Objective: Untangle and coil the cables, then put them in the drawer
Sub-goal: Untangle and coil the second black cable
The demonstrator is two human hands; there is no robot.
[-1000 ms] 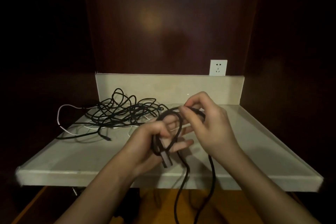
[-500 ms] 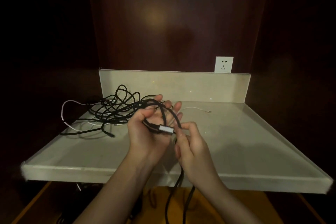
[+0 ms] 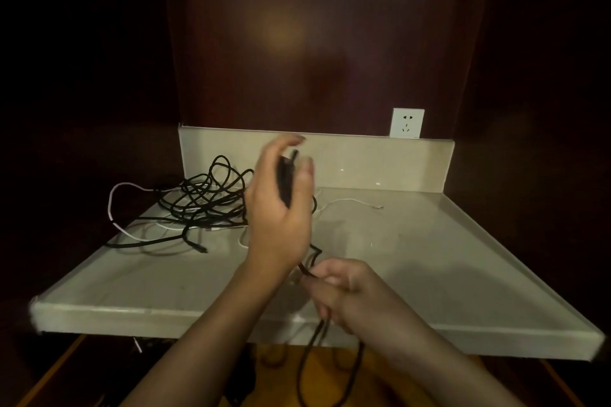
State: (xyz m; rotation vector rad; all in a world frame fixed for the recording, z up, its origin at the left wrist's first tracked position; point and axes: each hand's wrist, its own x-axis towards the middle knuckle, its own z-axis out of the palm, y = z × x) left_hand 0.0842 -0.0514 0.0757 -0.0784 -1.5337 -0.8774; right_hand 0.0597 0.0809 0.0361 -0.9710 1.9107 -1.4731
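My left hand (image 3: 279,208) is raised above the stone counter (image 3: 429,258), its fingers curled round a small coil of black cable (image 3: 285,180). The same black cable runs down from the coil to my right hand (image 3: 344,287), which pinches it near the counter's front edge. Below that hand the cable hangs in a long loop (image 3: 310,370) past the counter's edge. A tangled heap of black cables (image 3: 201,198) lies on the counter's back left, with a white cable (image 3: 114,208) looping out to its left. No drawer is in view.
A thin white cable end (image 3: 358,202) lies on the counter behind my hands. A white wall socket (image 3: 407,122) sits above the low stone backsplash (image 3: 380,158). Dark wood panels close in the back and sides. Below the counter is a dim orange floor.
My left hand has risen and turned, carrying the coil upward and back. My right hand has slid down along the cable toward the counter's front edge.
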